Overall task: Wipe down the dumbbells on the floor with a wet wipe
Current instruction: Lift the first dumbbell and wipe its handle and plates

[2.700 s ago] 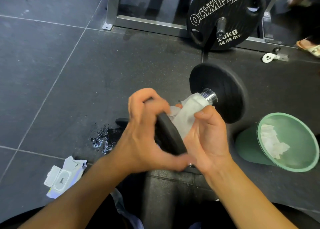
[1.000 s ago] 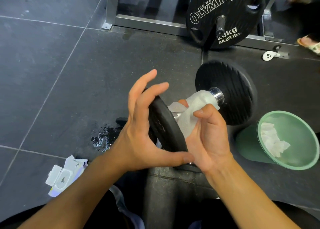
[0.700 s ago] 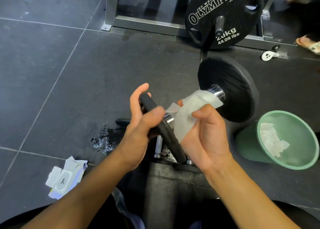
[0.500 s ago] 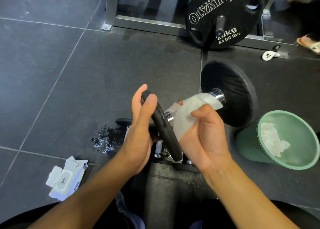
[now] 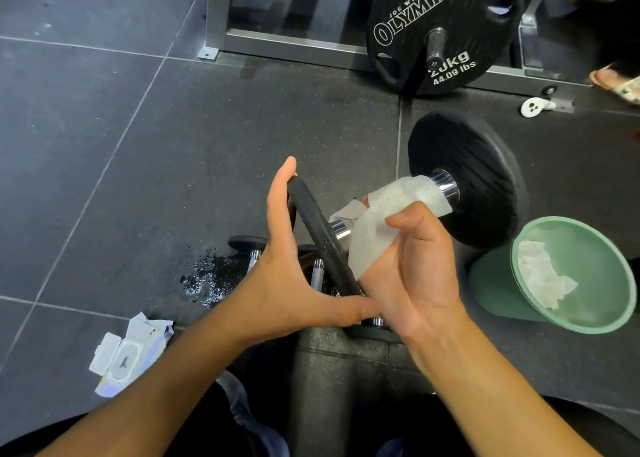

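Head view: the black-plated dumbbell (image 5: pixel 464 179) with a chrome bar is held between both hands. The right hand (image 5: pixel 415 276) grips a white wet wipe (image 5: pixel 391 207) wrapped round its bar, while the left hand (image 5: pixel 287 283) steadies its near plate with straight fingers. Below the dumbbell lie smaller chrome-handled dumbbells (image 5: pixel 317 273), probably still to do. Right of it, a green plastic bin (image 5: pixel 491 287) holds crumpled used wipes (image 5: pixel 540 276), so the task looks roughly midway.
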Motion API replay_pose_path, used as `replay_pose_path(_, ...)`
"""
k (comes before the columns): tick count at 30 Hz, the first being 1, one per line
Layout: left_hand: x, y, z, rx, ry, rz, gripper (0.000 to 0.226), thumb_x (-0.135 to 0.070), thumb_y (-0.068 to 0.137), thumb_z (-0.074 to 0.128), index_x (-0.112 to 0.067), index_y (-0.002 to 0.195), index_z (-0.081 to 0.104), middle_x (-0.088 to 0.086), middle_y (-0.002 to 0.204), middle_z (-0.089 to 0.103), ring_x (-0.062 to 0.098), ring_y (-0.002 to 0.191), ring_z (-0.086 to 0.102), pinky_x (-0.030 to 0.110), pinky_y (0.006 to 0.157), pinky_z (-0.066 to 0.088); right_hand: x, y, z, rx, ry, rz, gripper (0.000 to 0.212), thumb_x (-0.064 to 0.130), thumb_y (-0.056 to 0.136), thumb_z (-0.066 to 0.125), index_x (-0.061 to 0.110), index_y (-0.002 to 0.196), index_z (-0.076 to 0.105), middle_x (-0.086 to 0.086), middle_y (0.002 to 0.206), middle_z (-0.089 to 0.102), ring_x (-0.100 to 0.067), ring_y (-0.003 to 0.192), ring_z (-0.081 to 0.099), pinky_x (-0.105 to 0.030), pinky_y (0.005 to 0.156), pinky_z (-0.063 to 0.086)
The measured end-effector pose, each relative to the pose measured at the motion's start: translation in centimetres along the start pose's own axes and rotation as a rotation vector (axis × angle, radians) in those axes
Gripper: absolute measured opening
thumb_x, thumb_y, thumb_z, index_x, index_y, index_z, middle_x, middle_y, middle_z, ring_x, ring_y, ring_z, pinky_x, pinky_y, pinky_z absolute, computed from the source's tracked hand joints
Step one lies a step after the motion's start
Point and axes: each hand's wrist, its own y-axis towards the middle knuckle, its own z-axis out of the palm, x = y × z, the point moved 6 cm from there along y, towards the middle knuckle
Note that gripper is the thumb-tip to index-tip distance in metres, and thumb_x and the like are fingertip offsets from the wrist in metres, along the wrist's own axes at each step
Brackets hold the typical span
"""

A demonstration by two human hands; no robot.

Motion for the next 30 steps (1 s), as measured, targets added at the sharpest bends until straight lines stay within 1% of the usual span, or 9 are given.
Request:
replay_pose_path(6,0.1,0.5,0.0,-0.084,-0.295,-0.113,0.130,-0.045,0.052,0.085,-0.057,0.155,0.007,-0.029,0.148,0.039,-0.027,0.122,0.050,0.007,0.092,0.049,-0.9,0.6,-1.0,0.070,0.018,0.047,0.019,0.013,0.079,0.046,0.012,0.097,0.053,-0.007,0.090,0.059,-0.023,0.090,0.064,-0.039,0.090,0.055)
replay_pose_path(9,0.1,0.6,0.5,-0.111,-0.567,-0.237,0.144,-0.058,0.034,0.100,-0.049,0.156,0.025,-0.013,0.136,0.063,-0.001,0.109,0.072,0.021,0.080,0.060,-1.1,0.9,-1.6,0.090,0.028,0.053,0.019,0.015,0.076,0.051,0.011,0.095,0.055,-0.007,0.093,0.055,-0.024,0.093,0.060,-0.042,0.095,0.047)
replay_pose_path(11,-0.2,0.5,0.7,-0.083,-0.666,-0.374,0.114,-0.067,0.048,0.093,-0.034,0.148,0.049,-0.004,0.115,0.078,0.016,0.101,0.078,0.037,0.076,0.064,-0.9,0.8,-1.4,0.114,0.029,0.045,0.017,0.014,0.077,0.048,0.011,0.089,0.059,-0.005,0.088,0.056,-0.023,0.088,0.062,-0.040,0.092,0.047)
replay_pose_path(14,-0.5,0.4,1.0,0.035,-0.720,-0.584,0.061,-0.083,0.077,0.054,-0.031,0.092,0.083,0.005,0.102,0.080,0.027,0.096,0.077,0.057,0.078,0.062,-0.9,0.6,-1.2,0.151,0.048,0.037,0.020,0.013,0.078,0.042,0.012,0.082,0.061,-0.003,0.082,0.057,-0.020,0.084,0.060,-0.039,0.090,0.046)
replay_pose_path(19,0.1,-0.2,1.3,0.074,-0.895,-0.722,0.084,-0.087,0.074,0.055,-0.019,0.116,0.080,0.015,0.138,0.066,0.043,0.128,0.062,0.079,0.092,0.048,-1.3,0.8,-1.5,0.113,0.009,0.044,0.018,0.012,0.078,0.042,0.011,0.085,0.059,-0.004,0.083,0.056,-0.021,0.085,0.057,-0.039,0.089,0.049)
replay_pose_path(22,-0.1,0.0,1.3,-0.039,-0.728,-0.518,0.064,-0.073,0.065,0.075,-0.033,0.115,0.076,0.002,0.125,0.074,0.028,0.114,0.072,0.068,0.093,0.056,-0.9,0.8,-1.5,0.109,0.016,0.028,0.021,0.012,0.077,0.042,0.010,0.091,0.057,-0.005,0.084,0.058,-0.022,0.084,0.060,-0.035,0.084,0.053)
replay_pose_path(24,-0.7,0.1,0.6,-0.138,-0.479,-0.265,0.114,-0.053,0.053,0.089,-0.045,0.153,0.036,-0.018,0.136,0.065,0.003,0.118,0.069,0.041,0.097,0.056,-0.7,1.0,-1.7,0.095,0.030,0.011,0.022,0.012,0.075,0.045,0.009,0.093,0.057,-0.006,0.086,0.057,-0.022,0.085,0.061,-0.035,0.090,0.050)
replay_pose_path(26,-1.6,0.3,-0.1,-0.162,-0.029,0.034,0.138,-0.044,0.049,0.094,-0.039,0.160,0.011,-0.008,0.160,0.035,-0.004,0.137,0.051,0.022,0.106,0.049,-0.8,1.2,-1.7,0.091,0.049,0.039,0.027,0.013,0.073,0.051,0.009,0.099,0.055,-0.008,0.091,0.056,-0.024,0.091,0.058,-0.038,0.096,0.044)
replay_pose_path(30,-4.8,-0.2,0.4,-0.197,0.665,0.647,0.115,-0.053,0.057,0.096,-0.016,0.146,0.033,0.036,0.153,0.017,0.048,0.150,0.032,0.059,0.117,0.040,-1.6,1.1,-1.8,0.156,0.100,0.167,0.033,0.021,0.077,0.050,0.010,0.108,0.048,-0.008,0.098,0.054,-0.026,0.093,0.056,-0.039,0.086,0.051)
